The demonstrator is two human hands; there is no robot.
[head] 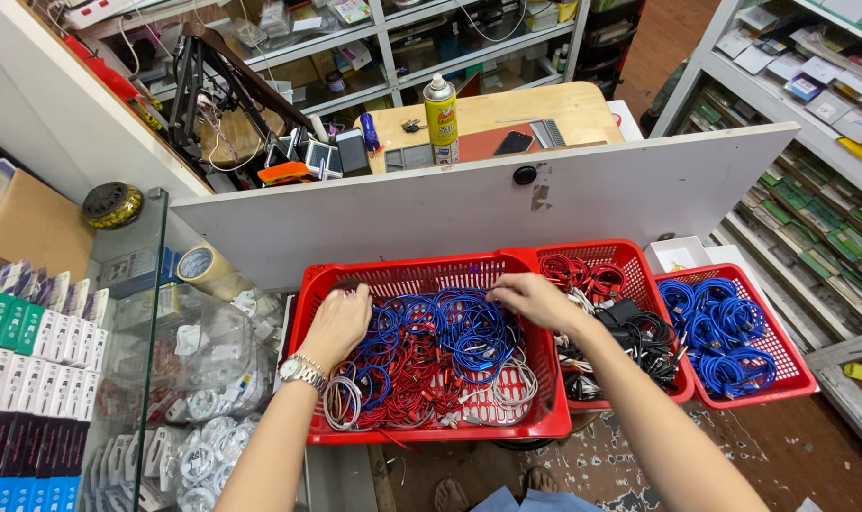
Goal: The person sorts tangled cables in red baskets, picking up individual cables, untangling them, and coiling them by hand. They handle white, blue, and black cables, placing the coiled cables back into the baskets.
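Observation:
A large red plastic basket (431, 273) in front of me holds a tangle of blue, red and white coiled cables (440, 356). My left hand (338, 322), with a metal watch on the wrist, rests palm down on the cables at the basket's left side. My right hand (535, 299) reaches into the basket's upper right part, its fingers pinching at blue cable coils; whether it holds one I cannot tell.
A second red basket (611, 254) with red, white and black cables sits to the right, then a third (791, 374) full of blue coils. A white board (469, 204) stands behind them. A glass case (156, 313) with bagged cables and boxes stands left. Shelves line the right.

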